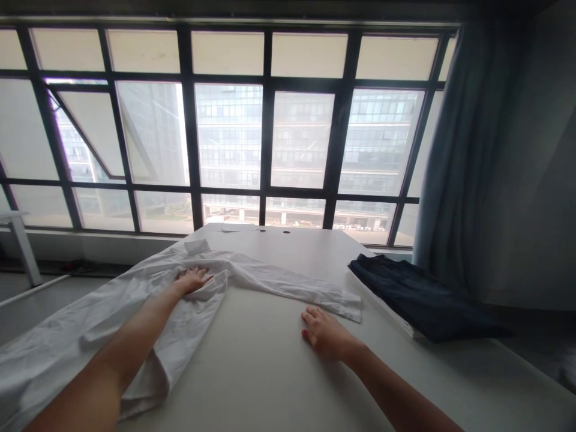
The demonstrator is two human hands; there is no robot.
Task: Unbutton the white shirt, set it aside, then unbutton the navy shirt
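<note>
Left hand [192, 279] lies flat, fingers spread, pressing the white shirt [135, 312] on the table [261, 372]. Right hand [324, 333] rests open, palm down on the bare tabletop, just beside the shirt's outstretched sleeve [306, 287]. Folded dark garment [418, 300] lies at the table's right edge.

White shirt [135, 312] spread flat on table's left, sleeve outstretched rt.

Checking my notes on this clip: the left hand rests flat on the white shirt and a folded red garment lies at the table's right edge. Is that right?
Not quite. The head view shows the folded garment is dark navy, not red. The rest holds: the left hand rests flat on the white shirt, and the garment lies at the table's right edge.
</note>
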